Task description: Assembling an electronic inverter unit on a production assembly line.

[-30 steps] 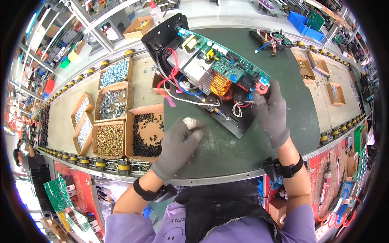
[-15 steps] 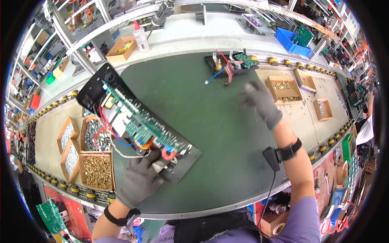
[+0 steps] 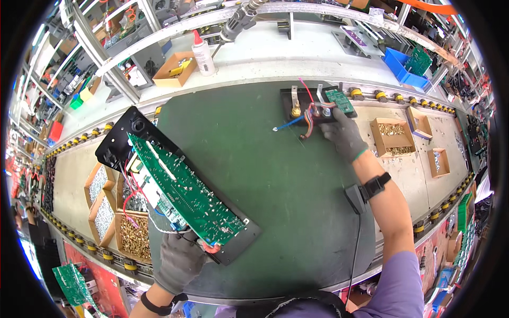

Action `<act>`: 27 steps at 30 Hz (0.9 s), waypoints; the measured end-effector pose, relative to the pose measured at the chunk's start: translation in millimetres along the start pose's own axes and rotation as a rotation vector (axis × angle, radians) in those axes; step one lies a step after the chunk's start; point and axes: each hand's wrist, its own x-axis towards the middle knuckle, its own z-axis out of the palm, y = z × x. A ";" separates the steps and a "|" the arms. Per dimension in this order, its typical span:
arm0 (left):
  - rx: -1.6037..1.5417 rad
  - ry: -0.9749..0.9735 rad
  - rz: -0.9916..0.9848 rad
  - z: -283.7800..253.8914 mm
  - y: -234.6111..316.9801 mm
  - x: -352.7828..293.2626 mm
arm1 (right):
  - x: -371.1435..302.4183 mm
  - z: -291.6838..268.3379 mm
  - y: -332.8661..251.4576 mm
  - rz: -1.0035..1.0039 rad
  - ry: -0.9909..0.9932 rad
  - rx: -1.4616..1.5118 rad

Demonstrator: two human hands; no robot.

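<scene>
My left hand (image 3: 183, 261), in a grey glove, is closed at the lower end of a green circuit board (image 3: 188, 193); its fingertips are partly hidden beneath the board and wires. The board stands tilted on a long black panel (image 3: 139, 127) lying aslant at the left, with red, white and blue wires along its left side. At the far right of the green mat (image 3: 265, 185), my right hand (image 3: 343, 137), also gloved, grips the near right edge of a smaller black panel (image 3: 287, 102). That panel carries a small green board (image 3: 339, 100), metal brackets and loose coloured wires.
Cardboard bins of brass fasteners (image 3: 133, 236) and silver parts (image 3: 102, 220) sit left of the mat. More small bins (image 3: 392, 143) stand at the right. Behind are a glue bottle (image 3: 203, 55), a hanging power screwdriver (image 3: 238, 24) and a blue bin (image 3: 397, 74). Roller tracks (image 3: 429, 217) flank the bench.
My right hand has moved from beside the smaller panel onto its edge. At my left hand, the circuit board has tipped so its green face shows more. The whole view has shifted.
</scene>
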 end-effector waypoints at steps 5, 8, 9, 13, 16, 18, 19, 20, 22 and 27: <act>0.030 0.115 0.101 -4.3 8.4 8.6 | -123.9 -39.8 1.8 -0.009 -0.307 -0.001; -0.024 0.117 0.045 -2.4 17.0 10.4 | -207.5 -41.9 3.2 0.036 -0.235 -0.138; -0.040 0.118 0.021 -1.2 21.4 8.2 | -237.0 -38.7 5.3 0.037 -0.169 -0.147; 0.004 0.230 0.051 9.1 56.2 -11.0 | -327.0 -12.2 23.9 -0.167 -0.014 -0.246; -0.235 0.333 0.170 20.2 96.6 -23.8 | -376.2 6.9 43.6 -0.266 0.073 -0.147; -0.465 0.297 0.118 31.7 122.7 -17.2 | -391.8 11.1 54.2 -0.339 0.061 -0.190; -0.599 0.217 0.013 37.8 133.7 -9.5 | -401.8 10.2 56.5 -0.367 0.006 -0.303; -0.745 0.133 -0.103 42.8 141.7 -0.7 | -406.3 10.5 60.4 -0.418 -0.048 -0.328; -0.772 0.167 -0.107 52.4 151.1 20.6 | -406.5 3.4 59.5 -0.516 -0.108 -0.363; -0.824 -0.072 -0.195 59.3 153.6 41.9 | -351.0 -25.3 30.5 -0.719 0.067 -0.318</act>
